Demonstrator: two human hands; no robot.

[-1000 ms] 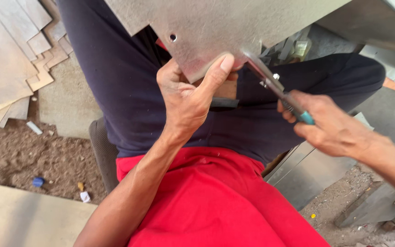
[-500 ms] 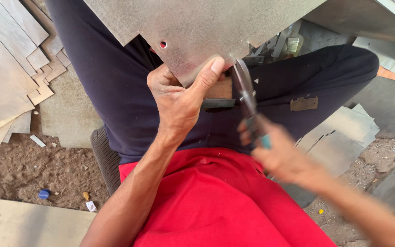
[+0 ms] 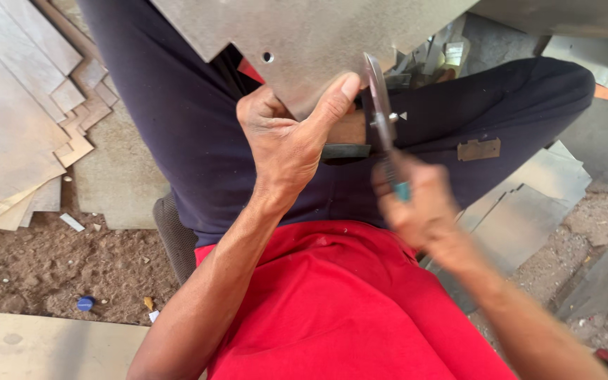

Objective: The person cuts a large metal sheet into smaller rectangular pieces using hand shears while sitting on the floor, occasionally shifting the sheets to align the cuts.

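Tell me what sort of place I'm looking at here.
Probably an informal outdoor sheet-metal workshop. The left hand grips a cut metal sheet, the right hand works tin snips, and stacked metal offcuts lie on the bare dirt ground.

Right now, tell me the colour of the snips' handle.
Teal, on the snips in the right hand, head view.
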